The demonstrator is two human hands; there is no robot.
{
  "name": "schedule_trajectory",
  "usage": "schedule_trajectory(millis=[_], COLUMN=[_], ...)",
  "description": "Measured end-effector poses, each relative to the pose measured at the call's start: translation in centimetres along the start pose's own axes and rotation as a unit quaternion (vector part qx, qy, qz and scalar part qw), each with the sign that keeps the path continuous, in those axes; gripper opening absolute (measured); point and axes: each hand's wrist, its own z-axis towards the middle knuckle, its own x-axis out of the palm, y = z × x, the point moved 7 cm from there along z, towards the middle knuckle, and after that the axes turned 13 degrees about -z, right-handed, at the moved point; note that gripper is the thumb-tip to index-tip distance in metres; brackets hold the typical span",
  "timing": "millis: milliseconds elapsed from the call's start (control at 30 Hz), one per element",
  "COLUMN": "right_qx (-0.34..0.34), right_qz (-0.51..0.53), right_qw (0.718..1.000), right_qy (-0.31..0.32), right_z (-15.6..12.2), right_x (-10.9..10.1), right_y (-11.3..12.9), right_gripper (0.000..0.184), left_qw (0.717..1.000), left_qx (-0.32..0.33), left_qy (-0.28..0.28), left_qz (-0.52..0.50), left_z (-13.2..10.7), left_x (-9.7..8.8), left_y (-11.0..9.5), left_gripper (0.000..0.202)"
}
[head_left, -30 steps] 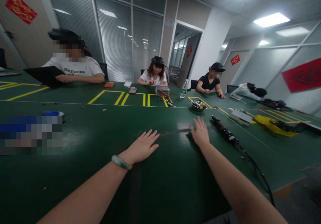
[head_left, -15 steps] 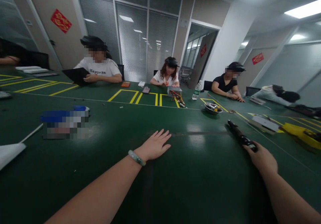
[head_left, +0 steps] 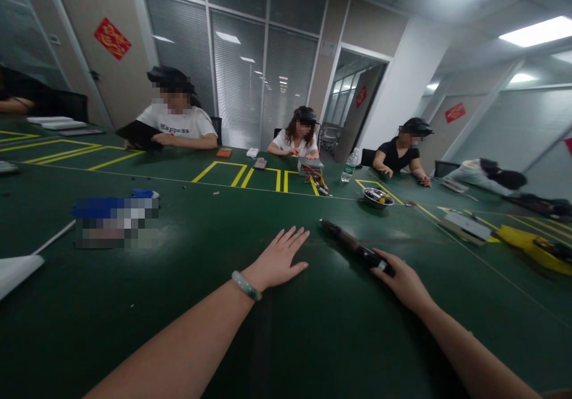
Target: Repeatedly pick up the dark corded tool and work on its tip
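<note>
My left hand (head_left: 282, 259) lies flat on the green tabletop (head_left: 187, 304), fingers spread and holding nothing. A pale green bangle (head_left: 246, 286) circles that wrist. In my right hand (head_left: 404, 280) is the rear end of a black electric screwdriver (head_left: 353, 245), gripped between thumb and fingers. The tool slants to the far left, and its narrow tip ends a little beyond and right of my left fingertips. My right palm hides part of its back end.
A metal bowl (head_left: 378, 197) of small parts, a water bottle (head_left: 349, 165) and a grey box with wires (head_left: 311, 167) stand farther back. At right are a white box (head_left: 465, 226) and a yellow tray (head_left: 534, 247). Several people sit across the table. A blurred blue object (head_left: 100, 207) lies left.
My right hand has moved left with the electric screwdriver, bringing it close to my left hand. My left hand stays nearly in place. Across the table, the person in black has raised one hand.
</note>
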Motion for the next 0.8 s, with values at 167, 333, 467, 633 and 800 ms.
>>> schedule_trajectory(millis=[167,333,467,633,800], right_qx=[-0.180,-0.249,-0.196,0.003,0.009], right_qz=[0.059,0.055,-0.028,-0.198,-0.139], right_qw=[0.982,0.967,0.980,0.980,0.989], right_qy=[0.020,0.009,-0.016,0.011,0.049], right_z=[4.2,7.1,5.7,-0.1,-1.6], right_x=[2.9,3.9,2.4,1.7,2.3], right_y=[13.6,20.3,18.6,12.0,9.1], right_gripper=[0.054,0.081,0.100,0.066,0.030], left_qw=[0.997,0.996,0.997,0.998,0.998], left_qx=[0.047,0.015,-0.009,-0.008,-0.018], left_qy=[-0.049,-0.075,-0.064,-0.054,-0.054], left_qz=[0.022,0.037,0.045,0.039,0.012], left_z=[0.1,-0.1,0.0,0.2,0.1], left_x=[-1.0,-1.6,-1.6,-1.5,-1.6], left_y=[-1.2,0.7,1.7,1.4,1.0], left_gripper=[0.084,0.084,0.081,0.057,0.044])
